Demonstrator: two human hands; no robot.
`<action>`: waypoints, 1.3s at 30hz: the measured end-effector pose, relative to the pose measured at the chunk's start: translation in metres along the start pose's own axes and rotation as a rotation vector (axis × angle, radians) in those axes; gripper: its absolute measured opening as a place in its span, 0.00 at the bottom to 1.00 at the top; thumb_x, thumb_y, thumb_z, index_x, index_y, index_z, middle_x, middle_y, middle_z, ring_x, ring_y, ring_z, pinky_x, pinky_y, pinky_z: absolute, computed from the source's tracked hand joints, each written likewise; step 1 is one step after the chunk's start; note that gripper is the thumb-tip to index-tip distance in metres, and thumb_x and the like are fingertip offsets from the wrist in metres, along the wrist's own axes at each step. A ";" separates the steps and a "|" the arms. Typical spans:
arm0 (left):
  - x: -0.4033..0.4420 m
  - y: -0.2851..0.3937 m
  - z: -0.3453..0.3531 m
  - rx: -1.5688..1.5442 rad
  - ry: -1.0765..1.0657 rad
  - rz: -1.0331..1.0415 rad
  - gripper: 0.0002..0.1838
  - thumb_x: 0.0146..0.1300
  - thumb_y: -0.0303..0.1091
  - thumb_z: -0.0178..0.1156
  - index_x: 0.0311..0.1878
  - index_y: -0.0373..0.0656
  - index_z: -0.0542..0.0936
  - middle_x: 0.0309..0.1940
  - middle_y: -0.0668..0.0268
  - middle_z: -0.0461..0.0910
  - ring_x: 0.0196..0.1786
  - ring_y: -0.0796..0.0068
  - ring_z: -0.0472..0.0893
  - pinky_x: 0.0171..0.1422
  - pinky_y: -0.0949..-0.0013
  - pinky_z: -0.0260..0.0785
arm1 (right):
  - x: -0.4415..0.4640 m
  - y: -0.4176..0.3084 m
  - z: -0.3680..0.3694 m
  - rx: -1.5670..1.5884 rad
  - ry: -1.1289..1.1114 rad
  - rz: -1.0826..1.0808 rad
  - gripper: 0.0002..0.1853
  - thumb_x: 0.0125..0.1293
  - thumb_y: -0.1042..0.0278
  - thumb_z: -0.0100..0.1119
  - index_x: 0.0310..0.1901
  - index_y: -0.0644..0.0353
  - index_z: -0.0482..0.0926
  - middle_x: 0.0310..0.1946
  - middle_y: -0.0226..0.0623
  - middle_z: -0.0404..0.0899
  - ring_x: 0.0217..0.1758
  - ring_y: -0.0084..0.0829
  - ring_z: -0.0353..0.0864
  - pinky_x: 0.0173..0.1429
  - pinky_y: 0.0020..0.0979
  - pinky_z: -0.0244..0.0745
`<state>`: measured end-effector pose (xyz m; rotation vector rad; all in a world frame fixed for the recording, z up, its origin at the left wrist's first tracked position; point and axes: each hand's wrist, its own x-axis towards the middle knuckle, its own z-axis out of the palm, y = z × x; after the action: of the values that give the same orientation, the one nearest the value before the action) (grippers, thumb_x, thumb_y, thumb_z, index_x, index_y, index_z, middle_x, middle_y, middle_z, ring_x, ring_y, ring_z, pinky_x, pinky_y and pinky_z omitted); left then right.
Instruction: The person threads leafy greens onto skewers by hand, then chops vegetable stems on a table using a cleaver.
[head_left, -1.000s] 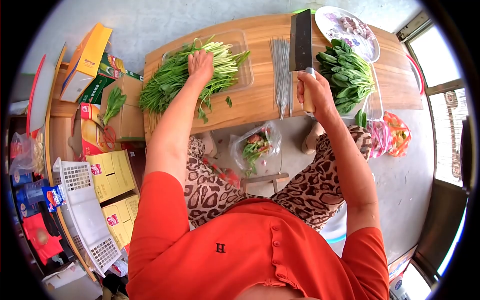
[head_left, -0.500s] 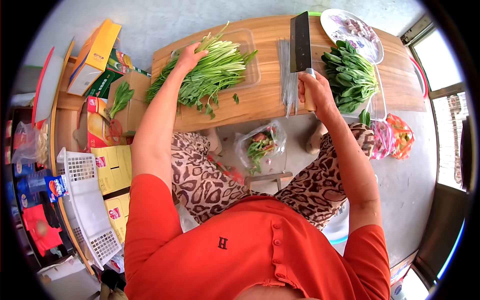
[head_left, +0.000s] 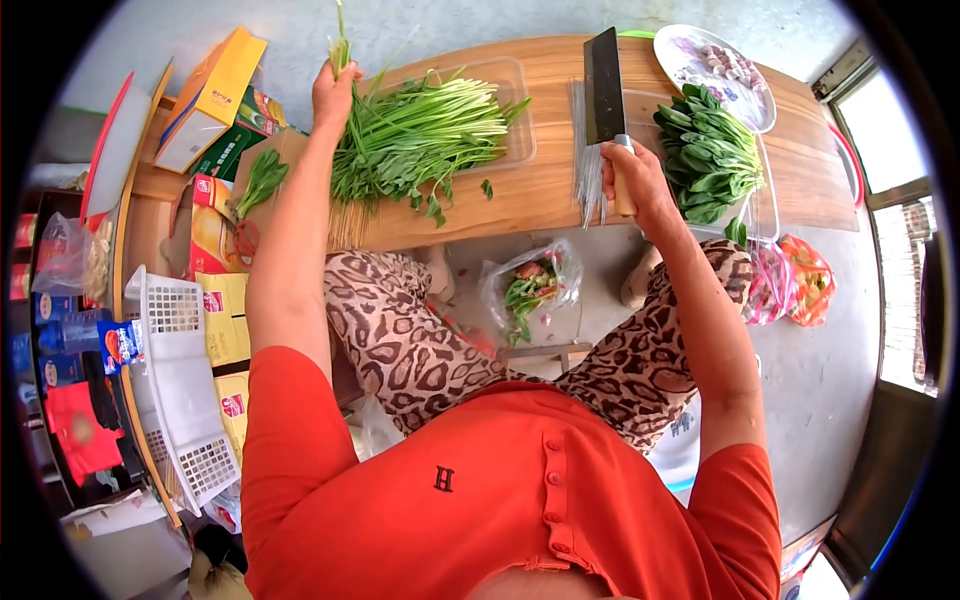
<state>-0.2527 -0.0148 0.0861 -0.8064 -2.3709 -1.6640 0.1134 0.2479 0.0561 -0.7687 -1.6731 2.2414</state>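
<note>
My left hand (head_left: 333, 97) is closed round a few green stems (head_left: 340, 50), raised at the table's left end. Beside it, a large heap of long-stemmed greens (head_left: 430, 135) lies over a clear plastic tray (head_left: 522, 145). My right hand (head_left: 637, 180) grips the handle of a cleaver (head_left: 603, 90), its dark blade pointing away from me. The blade lies over or just above a row of thin metal skewers (head_left: 587, 170). Right of the cleaver, a bunch of broad leafy greens (head_left: 710, 160) rests in another clear tray (head_left: 768, 200).
An oval plate (head_left: 690, 60) with pieces of meat stands at the back right of the wooden table (head_left: 480, 210). Below are a clear bag of scraps (head_left: 530, 290) and a red bag (head_left: 808, 280). Boxes and a white basket (head_left: 185, 390) are at left.
My left hand has moved left and away from the heap, lifting a few stems out of it. My right hand still holds the cleaver. The whole view has shifted slightly.
</note>
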 end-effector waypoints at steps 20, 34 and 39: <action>-0.101 0.039 -0.014 0.245 -0.430 0.193 0.14 0.66 0.32 0.57 0.53 0.38 0.75 0.34 0.63 0.81 0.37 0.76 0.77 0.45 0.72 0.69 | 0.036 0.046 0.096 0.123 -0.466 0.300 0.11 0.64 0.62 0.55 0.32 0.59 0.70 0.18 0.32 0.70 0.15 0.26 0.69 0.19 0.27 0.64; -0.109 0.115 -0.055 0.468 -0.221 0.405 0.10 0.65 0.30 0.54 0.50 0.45 0.74 0.34 0.56 0.80 0.35 0.66 0.80 0.37 0.65 0.71 | 0.007 0.051 0.056 0.053 -0.439 0.398 0.12 0.63 0.60 0.56 0.34 0.60 0.69 0.17 0.32 0.68 0.14 0.28 0.67 0.18 0.27 0.60; -0.167 0.081 0.031 0.709 -0.725 0.285 0.05 0.64 0.31 0.54 0.40 0.43 0.69 0.35 0.54 0.78 0.38 0.51 0.79 0.38 0.52 0.71 | -0.010 0.028 0.024 0.090 -0.316 0.324 0.10 0.63 0.63 0.55 0.33 0.60 0.70 0.18 0.32 0.70 0.14 0.26 0.68 0.18 0.27 0.63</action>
<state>-0.0656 -0.0241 0.0744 -1.6427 -2.7677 -0.3548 0.1119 0.2151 0.0367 -0.7389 -1.6602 2.7662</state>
